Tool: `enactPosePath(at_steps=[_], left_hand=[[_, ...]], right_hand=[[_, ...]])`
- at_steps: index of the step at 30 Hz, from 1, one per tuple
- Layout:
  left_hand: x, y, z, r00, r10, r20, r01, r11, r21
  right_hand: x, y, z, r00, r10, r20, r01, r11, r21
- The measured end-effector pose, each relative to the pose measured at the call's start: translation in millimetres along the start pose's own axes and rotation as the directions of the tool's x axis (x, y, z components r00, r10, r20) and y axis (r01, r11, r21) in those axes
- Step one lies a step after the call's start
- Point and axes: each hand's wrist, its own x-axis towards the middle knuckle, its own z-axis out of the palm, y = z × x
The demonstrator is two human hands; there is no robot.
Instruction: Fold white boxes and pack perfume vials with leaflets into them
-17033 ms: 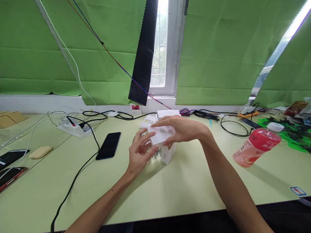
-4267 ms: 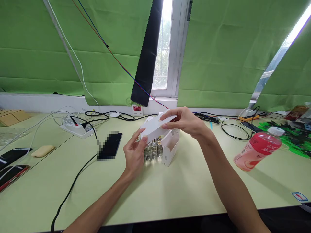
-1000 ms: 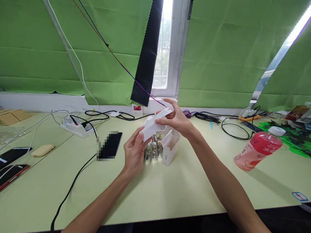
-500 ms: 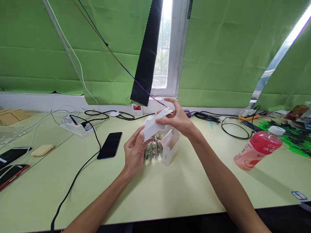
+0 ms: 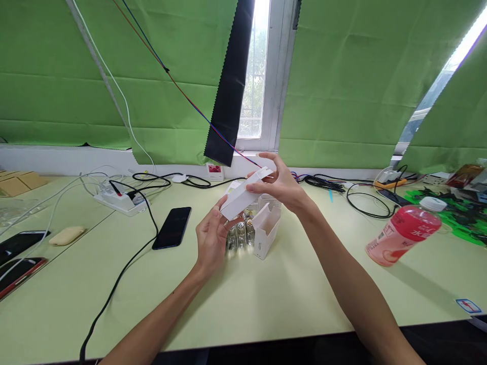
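Both my hands hold a small white cardboard box [image 5: 240,196], tilted in the air above the table. My left hand [image 5: 212,232] grips its lower left end, thumb in front. At the upper right end, my right hand [image 5: 279,185] pinches the box between thumb and fingers, near its flap. Below it, several shiny clear-and-silver packets [image 5: 239,234] stand in a row, partly hidden by my hand and the box. Beside them on the right is an open white carton [image 5: 265,238], upright on the table. Its inside is partly visible.
A black phone [image 5: 172,228] lies left of my hands, near a black cable [image 5: 131,268] and a power strip [image 5: 122,201]. To the right stands a pink drink bottle [image 5: 405,233]. Coiled cables [image 5: 323,182] run along the wall, with green plastic pieces [image 5: 452,213] at far right.
Left fingers have shifted slightly on the lower end of the white box, and its tilt has changed a little. The packets and open carton stay in place.
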Motion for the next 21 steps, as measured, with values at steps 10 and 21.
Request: enactPosePath(at_steps=[10,21], left_hand=[[-3.5,-0.7,-0.9,0.997,0.030,0.069,-0.032,0.999,0.025],[-4.2,0.8,0.2,0.997,0.031,0.074,-0.034,0.999,0.038]], right_hand=[[-0.9,-5.1,-3.6,1.000,0.018,-0.024,-0.018,1.000,-0.015],[-3.3,-9.2,-6.0,1.000,0.001,-0.017,-0.001,1.000,-0.016]])
